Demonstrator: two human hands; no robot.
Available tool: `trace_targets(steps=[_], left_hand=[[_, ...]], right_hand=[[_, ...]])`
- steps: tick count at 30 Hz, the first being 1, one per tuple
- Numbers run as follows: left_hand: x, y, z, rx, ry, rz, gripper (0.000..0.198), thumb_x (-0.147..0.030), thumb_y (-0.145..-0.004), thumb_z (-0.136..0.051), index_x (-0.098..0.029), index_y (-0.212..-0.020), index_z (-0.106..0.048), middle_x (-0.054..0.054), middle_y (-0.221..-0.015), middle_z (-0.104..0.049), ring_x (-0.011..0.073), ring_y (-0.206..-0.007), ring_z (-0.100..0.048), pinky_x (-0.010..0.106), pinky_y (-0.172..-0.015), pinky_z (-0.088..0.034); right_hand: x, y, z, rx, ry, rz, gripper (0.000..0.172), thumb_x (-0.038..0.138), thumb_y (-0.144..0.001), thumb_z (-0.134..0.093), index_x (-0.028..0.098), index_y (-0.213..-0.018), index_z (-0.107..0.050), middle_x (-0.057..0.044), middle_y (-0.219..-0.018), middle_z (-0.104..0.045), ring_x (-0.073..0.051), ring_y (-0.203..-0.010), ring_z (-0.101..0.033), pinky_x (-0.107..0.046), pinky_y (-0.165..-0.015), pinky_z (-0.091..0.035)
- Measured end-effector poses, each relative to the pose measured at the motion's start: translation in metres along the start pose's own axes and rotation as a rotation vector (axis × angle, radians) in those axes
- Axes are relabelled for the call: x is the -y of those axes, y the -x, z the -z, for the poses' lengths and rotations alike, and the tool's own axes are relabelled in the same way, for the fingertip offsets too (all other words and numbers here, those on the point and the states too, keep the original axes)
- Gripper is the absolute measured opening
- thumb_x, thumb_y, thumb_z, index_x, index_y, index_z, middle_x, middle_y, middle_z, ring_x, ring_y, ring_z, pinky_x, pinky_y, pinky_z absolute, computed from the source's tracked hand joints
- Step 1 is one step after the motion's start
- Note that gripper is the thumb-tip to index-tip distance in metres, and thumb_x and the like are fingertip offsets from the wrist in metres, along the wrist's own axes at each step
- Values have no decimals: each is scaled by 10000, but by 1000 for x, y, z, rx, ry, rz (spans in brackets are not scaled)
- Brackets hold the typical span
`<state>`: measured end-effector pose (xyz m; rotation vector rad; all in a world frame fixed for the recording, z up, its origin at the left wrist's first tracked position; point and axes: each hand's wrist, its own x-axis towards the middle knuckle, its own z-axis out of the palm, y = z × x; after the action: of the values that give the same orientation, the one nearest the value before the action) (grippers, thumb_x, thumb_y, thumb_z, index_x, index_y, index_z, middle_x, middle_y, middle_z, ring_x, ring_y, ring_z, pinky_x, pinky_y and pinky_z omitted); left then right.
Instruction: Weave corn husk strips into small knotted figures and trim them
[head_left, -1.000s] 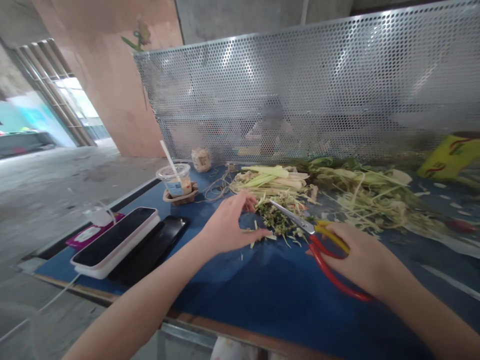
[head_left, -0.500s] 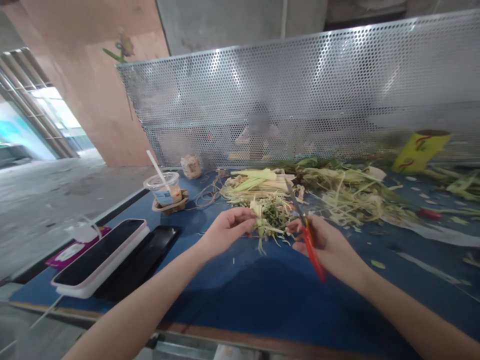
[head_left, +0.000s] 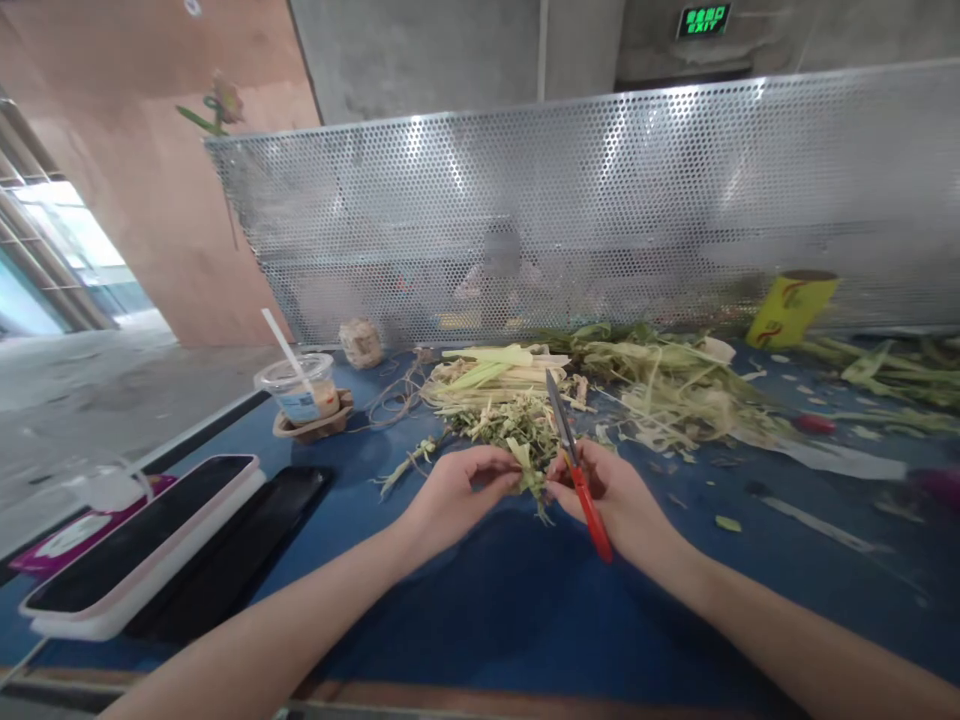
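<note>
My left hand (head_left: 466, 492) pinches a small piece of pale green plant (head_left: 531, 462) over the blue table. Close on its right, my right hand (head_left: 600, 490) holds red-handled scissors (head_left: 589, 500), their blades pointing up and away, while its fingertips touch the same plant piece. Just beyond the hands lies a heap of short green sprigs (head_left: 499, 418). Behind that is a stack of pale yellow-green husk strips (head_left: 495, 375). One loose sprig (head_left: 409, 465) lies left of the heap.
At left are a drink cup (head_left: 300, 388) in a cardboard holder, a phone (head_left: 150, 530) on a white case and a black tray (head_left: 240, 540). Husks (head_left: 675, 385) and a yellow tube (head_left: 793, 308) are at right. A perforated metal screen (head_left: 525, 200) stands behind.
My right hand with the scissors has come in beside my left hand and now touches the plant piece. The piece has moved nearer me, off the heap. The camera view has shifted.
</note>
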<state>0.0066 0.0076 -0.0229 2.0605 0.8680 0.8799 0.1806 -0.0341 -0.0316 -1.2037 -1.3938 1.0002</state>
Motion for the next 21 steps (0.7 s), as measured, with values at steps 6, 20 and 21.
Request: trace_targets(steps=[6,20,21], left_hand=[[-8,4,5,-11,-338,-103,155,-297,-776,-523,-191,-814,-629,18,-797,-670,153,-733,-612,263,-682,-486],[-5,2,-1,-37,-484,-249,81,-248,-763,-559,-178,-806,-561,10,-768,-601,116,-723,-566,218,-665,-481],[-4,3,-1,-63,-468,-263,72,-224,-767,-556,-180,-824,-561,6,-769,-603,105,-710,-566,203,-649,-479]], right_hand=[[3,-1,-1,-4,-7,-24,250,229,-568,-658,204,-665,-428,37,-657,-524,-122,-612,-548,-258,-606,-471],[1,5,4,104,9,-39,238,164,-573,-641,194,-697,-440,54,-632,-502,-96,-572,-509,-222,-559,-423],[1,5,4,112,12,-40,235,171,-579,-639,195,-702,-442,51,-637,-507,-100,-581,-515,-228,-569,-428]])
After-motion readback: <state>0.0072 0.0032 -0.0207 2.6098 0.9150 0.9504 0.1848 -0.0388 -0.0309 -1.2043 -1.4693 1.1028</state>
